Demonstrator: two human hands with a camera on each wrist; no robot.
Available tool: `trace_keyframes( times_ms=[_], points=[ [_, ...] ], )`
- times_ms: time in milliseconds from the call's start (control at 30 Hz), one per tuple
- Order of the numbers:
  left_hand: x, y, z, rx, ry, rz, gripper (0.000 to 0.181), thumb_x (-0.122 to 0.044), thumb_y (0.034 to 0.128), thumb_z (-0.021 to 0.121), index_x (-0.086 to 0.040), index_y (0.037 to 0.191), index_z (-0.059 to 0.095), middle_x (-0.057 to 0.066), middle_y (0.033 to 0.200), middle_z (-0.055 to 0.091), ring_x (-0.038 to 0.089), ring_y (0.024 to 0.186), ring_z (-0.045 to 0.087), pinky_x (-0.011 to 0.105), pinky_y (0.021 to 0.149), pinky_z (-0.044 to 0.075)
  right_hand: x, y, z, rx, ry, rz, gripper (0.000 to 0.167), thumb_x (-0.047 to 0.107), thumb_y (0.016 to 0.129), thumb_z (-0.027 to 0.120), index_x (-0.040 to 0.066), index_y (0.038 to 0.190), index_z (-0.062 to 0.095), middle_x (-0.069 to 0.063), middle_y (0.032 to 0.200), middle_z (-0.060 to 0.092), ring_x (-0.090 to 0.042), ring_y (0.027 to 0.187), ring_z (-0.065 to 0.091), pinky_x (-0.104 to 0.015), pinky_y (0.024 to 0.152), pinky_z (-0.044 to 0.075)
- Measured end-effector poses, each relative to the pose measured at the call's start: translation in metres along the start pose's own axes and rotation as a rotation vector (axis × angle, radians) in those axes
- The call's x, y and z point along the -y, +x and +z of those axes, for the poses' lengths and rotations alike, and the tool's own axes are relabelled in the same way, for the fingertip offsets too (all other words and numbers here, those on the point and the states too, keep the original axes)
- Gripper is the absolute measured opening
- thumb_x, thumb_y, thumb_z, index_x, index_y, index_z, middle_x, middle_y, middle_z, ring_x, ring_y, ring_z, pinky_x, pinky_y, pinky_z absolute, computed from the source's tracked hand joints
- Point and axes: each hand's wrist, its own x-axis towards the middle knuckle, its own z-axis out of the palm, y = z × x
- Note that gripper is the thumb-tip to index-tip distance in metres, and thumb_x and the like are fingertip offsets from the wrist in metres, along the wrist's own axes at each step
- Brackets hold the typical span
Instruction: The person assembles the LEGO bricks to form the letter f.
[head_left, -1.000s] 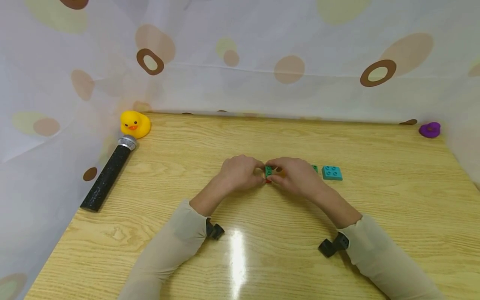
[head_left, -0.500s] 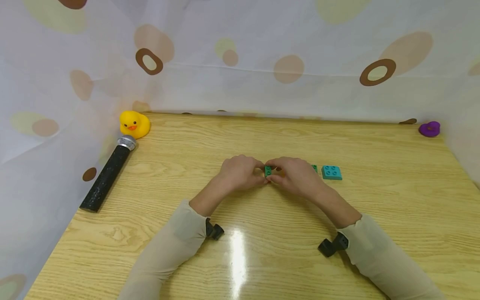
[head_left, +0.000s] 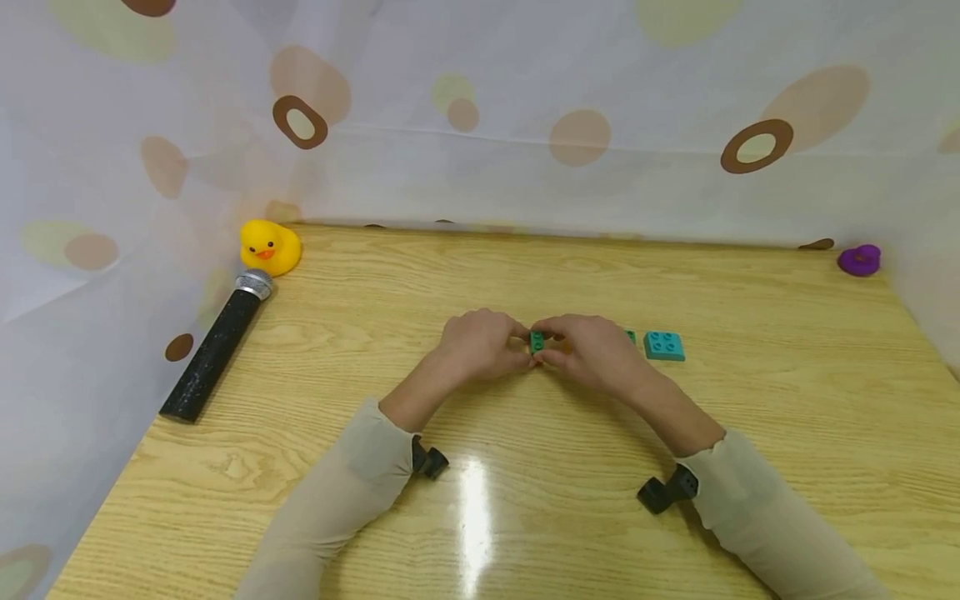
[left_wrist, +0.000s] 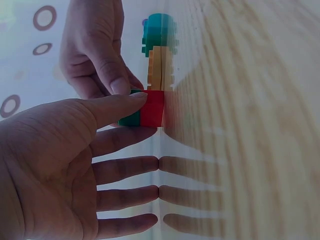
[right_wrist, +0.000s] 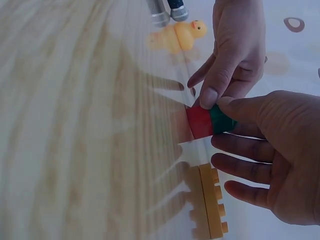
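Green brick [head_left: 537, 342] atop the red brick [right_wrist: 198, 123], pinched by the right hand [head_left: 596, 348]; left hand [head_left: 480, 346] pinches the red brick, both hands' remaining fingers extended. Uneven pressure could tilt the green brick; slipping rightward might jostle the orange brick [right_wrist: 212, 202] just right of the red brick.

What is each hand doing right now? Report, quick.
Left hand: pinching the red block.
Right hand: pinching the green block above it.

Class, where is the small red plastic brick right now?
In the right wrist view, the red brick is just right of the picture's centre, on the wooden tabletop, beneath the green plastic brick, held by the left hand.
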Motion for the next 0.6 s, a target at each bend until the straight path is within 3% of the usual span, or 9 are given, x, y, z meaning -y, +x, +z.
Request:
trace_keyframes(
  times_ms=[133, 600],
  points=[
    [0.001, -0.001, 0.0, -0.005, 0.0, 0.005, 0.047, -0.06, 0.0948, 0.062, -0.037, 0.136, 0.065, 0.003, 0.128, 0.071, 0.014, 0.067, 0.051, 0.029, 0.05, 0.038, -0.004, 0.0, 0.0, 0.008, 0.013, -0.011, 0.041, 0.028, 0.096, 0.071, 0.015, 0.134, 0.067, -0.009, 0.125, 0.073, -0.029, 0.107, 0.071, -0.047, 0.085, 0.057],
    [0.002, 0.001, 0.0, -0.004, -0.025, -0.008, 0.045, -0.056, 0.0953, 0.063, -0.037, 0.136, 0.065, 0.002, 0.129, 0.071, 0.015, 0.078, 0.06, 0.032, 0.057, 0.046, -0.028, 0.001, -0.019, 0.019, 0.068, 0.007, 0.046, 0.032, 0.098, 0.068, 0.015, 0.141, 0.061, -0.008, 0.127, 0.072, -0.032, 0.117, 0.067, -0.051, 0.092, 0.054]
  ],
)
